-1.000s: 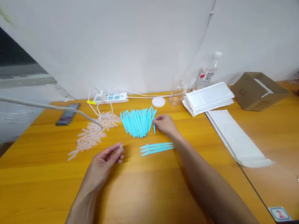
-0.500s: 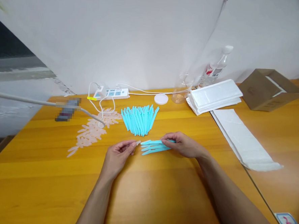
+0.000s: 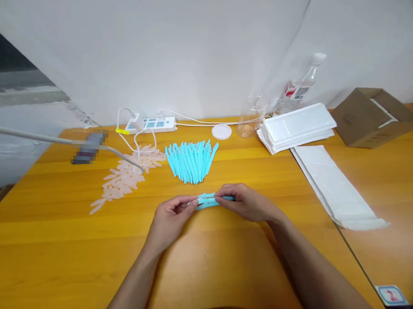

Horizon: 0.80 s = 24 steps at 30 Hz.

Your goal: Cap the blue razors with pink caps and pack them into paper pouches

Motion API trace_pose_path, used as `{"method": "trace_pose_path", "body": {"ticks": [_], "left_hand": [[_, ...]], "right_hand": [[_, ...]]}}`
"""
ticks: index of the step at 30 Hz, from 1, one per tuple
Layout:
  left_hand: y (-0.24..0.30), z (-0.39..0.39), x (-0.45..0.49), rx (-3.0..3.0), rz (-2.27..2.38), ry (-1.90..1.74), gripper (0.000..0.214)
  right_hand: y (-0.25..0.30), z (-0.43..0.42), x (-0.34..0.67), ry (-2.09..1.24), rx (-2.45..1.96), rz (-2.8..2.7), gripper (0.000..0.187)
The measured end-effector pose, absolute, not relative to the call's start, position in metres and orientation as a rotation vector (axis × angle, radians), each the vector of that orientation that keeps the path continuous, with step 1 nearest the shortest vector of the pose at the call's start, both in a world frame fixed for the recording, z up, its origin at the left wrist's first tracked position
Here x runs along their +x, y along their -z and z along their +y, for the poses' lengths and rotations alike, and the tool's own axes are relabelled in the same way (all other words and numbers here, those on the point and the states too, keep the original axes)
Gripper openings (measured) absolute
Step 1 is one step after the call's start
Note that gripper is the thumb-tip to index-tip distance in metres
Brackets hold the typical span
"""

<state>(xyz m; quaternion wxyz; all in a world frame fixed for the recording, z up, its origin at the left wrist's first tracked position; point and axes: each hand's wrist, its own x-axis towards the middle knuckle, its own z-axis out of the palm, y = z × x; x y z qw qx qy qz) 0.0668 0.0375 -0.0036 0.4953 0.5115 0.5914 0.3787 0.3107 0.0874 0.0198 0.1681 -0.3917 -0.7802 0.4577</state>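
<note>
Several light-blue eyebrow razors point(image 3: 207, 203) lie side by side over the table in front of me. My right hand point(image 3: 240, 201) is closed on the handle of one of them, with the others just under its fingers. My left hand point(image 3: 173, 215) pinches a small clear blade cap at the left tip of that razor; its fingers hide most of the cap. Beyond the hands is a fanned pile of the same blue razors point(image 3: 191, 162). To the left, many pale translucent caps point(image 3: 123, 179) are scattered on the wood.
A power strip point(image 3: 155, 124) with white cables stands by the wall, near a blurred phone point(image 3: 90, 147). A round lid point(image 3: 222, 131), a clear jar point(image 3: 249, 122), a water bottle point(image 3: 297, 92), white padded sleeves point(image 3: 297, 127) and a cardboard box point(image 3: 367, 120) line the back.
My left hand has moved right, bringing the cap to the razor's tip. My right hand has shifted slightly left along the razors, and the view has tilted a little.
</note>
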Motion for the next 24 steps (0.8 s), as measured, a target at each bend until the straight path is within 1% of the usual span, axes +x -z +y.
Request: {"method": "trace_pose_path", "body": {"ticks": [2,4,8,11,14,18,24], "left_hand": [[0.006,0.028,0.069,1.409,1.448,-0.881,0.027],[0.009,0.02,0.071,1.616,1.471,-0.849,0.022],[0.013,0.012,0.072,1.946,1.457,-0.872,0.016],[0.013,0.013,0.069,2.067,1.481,-0.888,0.017],[0.014,0.013,0.064,2.167,1.514,-0.857,0.019],[0.017,0.012,0.062,2.26,1.519,-0.826,0.019],[0.02,0.014,0.064,2.295,1.513,-0.794,0.012]], "right_hand": [[-0.023,0.083,0.31,-1.151,-1.135,-2.331,0.022],[-0.026,0.079,0.311,-1.052,-1.193,-2.423,0.018],[-0.028,0.076,0.314,-0.92,-1.317,-2.547,0.013],[-0.027,0.075,0.315,-0.826,-1.337,-2.585,0.015],[-0.025,0.075,0.317,-0.765,-1.342,-2.58,0.016],[-0.024,0.077,0.316,-0.72,-1.366,-2.532,0.01],[-0.017,0.079,0.314,-0.732,-1.288,-2.509,0.009]]}}
